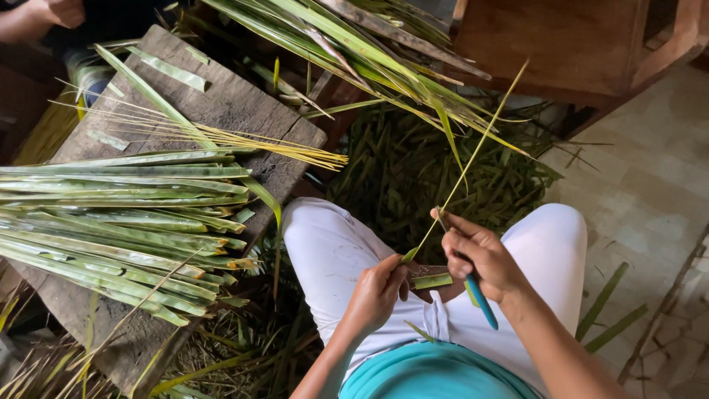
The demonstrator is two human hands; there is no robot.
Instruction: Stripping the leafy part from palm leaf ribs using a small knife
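My left hand pinches the lower end of a thin yellow-green leaf rib that slants up to the right, with a short green leaf piece beside the fingers. My right hand grips a small knife with a blue handle; its blade lies against the rib near the fingertips. Both hands are over my lap, above white trousers.
A worn wooden board at left carries a stack of long green palm leaf strips and a bundle of thin yellow ribs. Uncut fronds lie at the top, green scraps on the floor. Another person's hand shows top left.
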